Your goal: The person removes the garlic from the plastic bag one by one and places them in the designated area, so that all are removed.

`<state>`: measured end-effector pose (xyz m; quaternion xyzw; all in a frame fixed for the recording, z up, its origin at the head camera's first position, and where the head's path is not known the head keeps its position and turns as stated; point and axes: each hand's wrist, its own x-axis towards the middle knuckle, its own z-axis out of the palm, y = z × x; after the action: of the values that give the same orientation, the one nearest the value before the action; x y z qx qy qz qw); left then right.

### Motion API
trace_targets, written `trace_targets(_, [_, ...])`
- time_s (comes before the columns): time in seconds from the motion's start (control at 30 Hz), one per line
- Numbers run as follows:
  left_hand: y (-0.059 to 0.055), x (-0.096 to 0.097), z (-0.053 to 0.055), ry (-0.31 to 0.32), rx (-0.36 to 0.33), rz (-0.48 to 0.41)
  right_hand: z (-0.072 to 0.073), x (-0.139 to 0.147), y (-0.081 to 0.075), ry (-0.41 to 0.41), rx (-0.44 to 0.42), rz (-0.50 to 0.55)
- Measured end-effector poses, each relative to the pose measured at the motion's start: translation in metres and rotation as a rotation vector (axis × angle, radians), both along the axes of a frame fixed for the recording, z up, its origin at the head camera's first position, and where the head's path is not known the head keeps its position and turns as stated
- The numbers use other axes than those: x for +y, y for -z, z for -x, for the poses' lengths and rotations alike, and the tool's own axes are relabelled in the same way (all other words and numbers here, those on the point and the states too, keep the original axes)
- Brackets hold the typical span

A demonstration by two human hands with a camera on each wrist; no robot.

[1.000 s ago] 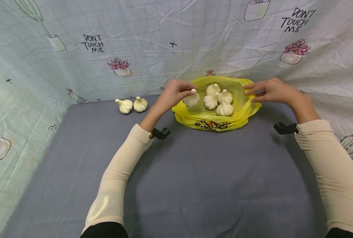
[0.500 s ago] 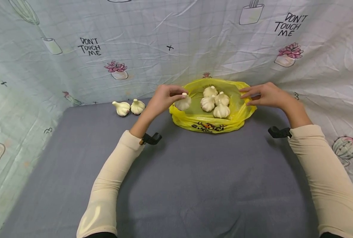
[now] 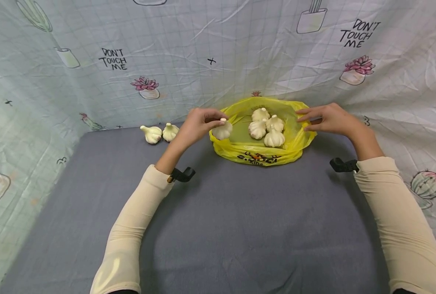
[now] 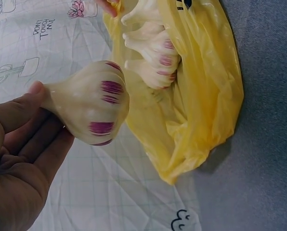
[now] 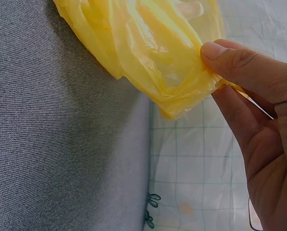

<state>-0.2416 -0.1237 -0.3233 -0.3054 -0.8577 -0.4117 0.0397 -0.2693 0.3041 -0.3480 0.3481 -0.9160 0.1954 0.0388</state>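
Note:
My left hand pinches a garlic bulb by its stem, with the purple-streaked bulb hanging over the left rim of a yellow plastic bag. Several more garlic bulbs sit grouped inside the open bag; the left wrist view shows their stems and purple marks. At the bag's right side, my right hand pinches the plastic edge between thumb and fingers, as the right wrist view shows.
Two garlic bulbs, a left one and a right one, lie on the grey cloth left of the bag. A printed curtain hangs close behind the bag and along the left side.
My left hand has shifted left with the garlic bulb, from above the inside of the bag to its left rim. My right hand stays at the bag's right edge. The view has tilted slightly.

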Motion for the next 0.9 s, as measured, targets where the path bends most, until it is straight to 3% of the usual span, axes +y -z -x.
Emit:
trace_targets(0.37, [0.006, -0.010, -0.003, -0.002, 0.007, -0.026, -0.002, -0.001, 0.001, 0.001, 0.009, 0.015])
trace_targets(0.9, [0.014, -0.028, -0.006, -0.049, 0.019, 0.029, -0.005, 0.002, 0.002, 0.020, -0.024, 0.031])
